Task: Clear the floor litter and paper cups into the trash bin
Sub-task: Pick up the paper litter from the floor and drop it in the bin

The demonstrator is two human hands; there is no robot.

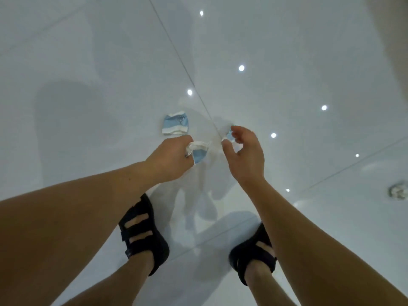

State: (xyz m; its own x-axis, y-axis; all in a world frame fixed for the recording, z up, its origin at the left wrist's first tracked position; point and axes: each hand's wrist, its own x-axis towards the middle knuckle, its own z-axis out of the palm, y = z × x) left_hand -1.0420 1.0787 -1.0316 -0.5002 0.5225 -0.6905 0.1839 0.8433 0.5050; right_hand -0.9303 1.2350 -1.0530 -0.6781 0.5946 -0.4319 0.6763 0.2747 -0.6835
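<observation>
Both bare forearms reach forward and down from the lower edge of the view, the hands close together over the glossy white tiled floor (88, 62). Left hand (170, 160): knuckles up, fingers curled tight, gripping a crushed blue-and-white paper cup (199, 152) whose white rolled rim sticks out toward the right hand. Right hand (245, 155): wrist bent, palm turned left, thumb and forefinger curved in a C that pinches a small blue-and-white paper scrap (229, 136); the other fingers hang loosely curled behind. A flattened blue-and-white paper cup (175, 123) lies on the floor just beyond the left hand, apart from it, pale blue body with white bands at both ends and a small printed mark. Blue-and-white paper pieces: three, two in the hands and one on the floor. Near the right edge lies a crumpled whitish wad (397, 192), blurred, possibly foil or paper, well apart from the hands. The floor is smooth and mirror-like, crossed by thin dark grout lines and dotted with round light reflections. Two black strapped sandals (141, 235) stand on it below the hands.
</observation>
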